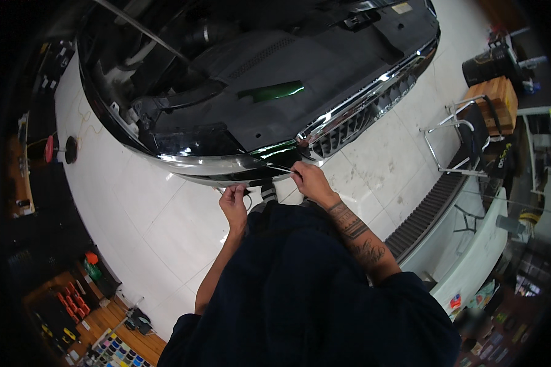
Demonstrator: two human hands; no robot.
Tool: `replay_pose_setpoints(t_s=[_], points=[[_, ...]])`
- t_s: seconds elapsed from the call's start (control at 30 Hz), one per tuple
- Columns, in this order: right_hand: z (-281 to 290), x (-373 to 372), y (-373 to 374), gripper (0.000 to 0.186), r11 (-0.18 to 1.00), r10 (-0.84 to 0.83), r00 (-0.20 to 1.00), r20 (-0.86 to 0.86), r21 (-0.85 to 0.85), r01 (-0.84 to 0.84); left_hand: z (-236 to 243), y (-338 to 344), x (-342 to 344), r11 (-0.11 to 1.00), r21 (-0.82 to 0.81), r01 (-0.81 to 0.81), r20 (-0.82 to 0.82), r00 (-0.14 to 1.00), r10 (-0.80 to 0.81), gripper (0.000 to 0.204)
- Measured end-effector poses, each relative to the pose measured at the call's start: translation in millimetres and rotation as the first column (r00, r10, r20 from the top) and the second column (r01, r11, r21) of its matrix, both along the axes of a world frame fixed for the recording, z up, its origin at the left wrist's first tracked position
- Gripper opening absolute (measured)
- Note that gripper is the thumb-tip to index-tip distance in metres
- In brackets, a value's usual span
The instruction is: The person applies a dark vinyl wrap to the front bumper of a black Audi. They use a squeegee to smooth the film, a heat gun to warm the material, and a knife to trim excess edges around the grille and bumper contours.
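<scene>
- Your right hand (314, 185), toward 1 o'clock, is nearly closed, thumb and fingers pinching a thin pale strip (281, 168) against the edge of the car's bumper (205, 164).
- Your left hand (232, 207), at 11 o'clock, has its fingertips drawn together just below that bumper — what they pinch is too small to tell.
- The bumper curves across 12 o'clock, its chrome-edged grille (362, 114) toward 1.
- Farther out at 12, a shiny green piece (272, 91) lies on the black engine-bay cover (324, 67).
- At 2 o'clock — well apart — stands a metal-framed chair (471, 125).
</scene>
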State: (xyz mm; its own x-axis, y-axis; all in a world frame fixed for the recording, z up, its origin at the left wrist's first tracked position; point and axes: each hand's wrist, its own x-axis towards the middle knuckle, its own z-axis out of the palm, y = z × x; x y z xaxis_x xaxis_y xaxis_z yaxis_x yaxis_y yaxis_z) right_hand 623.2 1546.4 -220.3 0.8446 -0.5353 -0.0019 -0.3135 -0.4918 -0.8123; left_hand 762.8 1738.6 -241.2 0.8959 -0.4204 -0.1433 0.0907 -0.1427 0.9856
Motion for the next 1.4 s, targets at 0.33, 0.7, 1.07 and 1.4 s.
replay_pose_setpoints(t_s=[0.33, 0.7, 1.07, 1.4], points=[[11.9, -11.0, -22.1, 0.011, 0.992, 0.107, 0.994, 0.013, -0.071, -0.106, -9.7, -39.5, 0.0, 0.984, 0.146, 0.107, -0.146, 0.986, -0.085, 0.021], [24.6, 29.8, -64.0, 0.013, 0.913, 0.276, 0.960, 0.055, -0.326, -0.244, -2.7, -67.7, 1.3, 0.992, 0.117, 0.053, -0.241, 0.970, -0.023, 0.016], [26.4, 34.0, -65.2, 0.013, 0.919, 0.313, 0.945, 0.097, -0.280, -0.276, -0.7, -72.7, 0.3, 1.000, 0.007, -0.023, -0.300, 0.954, 0.024, 0.007], [25.0, 36.7, -63.0, 0.013, 0.925, 0.305, 0.950, 0.060, -0.257, -0.281, -1.1, -73.8, 2.6, 0.999, -0.014, -0.031, -0.289, 0.957, 0.025, 0.007]])
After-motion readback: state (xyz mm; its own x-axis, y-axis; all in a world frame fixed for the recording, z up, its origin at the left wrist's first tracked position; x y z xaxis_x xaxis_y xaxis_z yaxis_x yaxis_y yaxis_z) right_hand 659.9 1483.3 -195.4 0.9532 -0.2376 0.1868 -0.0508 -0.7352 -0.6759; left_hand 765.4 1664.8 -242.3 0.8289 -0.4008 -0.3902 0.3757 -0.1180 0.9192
